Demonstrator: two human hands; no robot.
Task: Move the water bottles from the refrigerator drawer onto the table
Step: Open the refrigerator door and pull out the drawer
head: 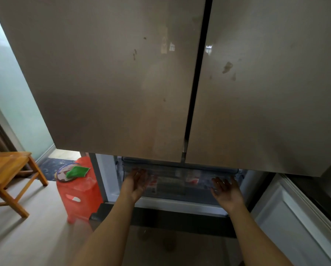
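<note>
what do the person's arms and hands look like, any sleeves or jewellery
Both forearms are bare as far as the picture shows, with no sleeve in sight. The left hand and right hand wear no gloves, and no watch or bracelet shows. The picture is too blurred to tell about rings.

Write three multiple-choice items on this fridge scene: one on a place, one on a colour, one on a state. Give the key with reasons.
1. Where does the green cloth lie?
A. on the wooden table
B. on the red plastic stool
C. inside the drawer

2. What colour are the labels on the water bottles in the clear refrigerator drawer?
A. blue
B. yellow
C. red

3. How are the left hand and right hand?
A. both open, fingers spread, at the drawer front
B. each closed round a bottle
C. both resting on the upper doors

Key: 1 B, the cloth sits on top of the stool, beside the wooden table. 2 C, red patches show through the clear front. 3 A, both palms are open and empty.
</note>
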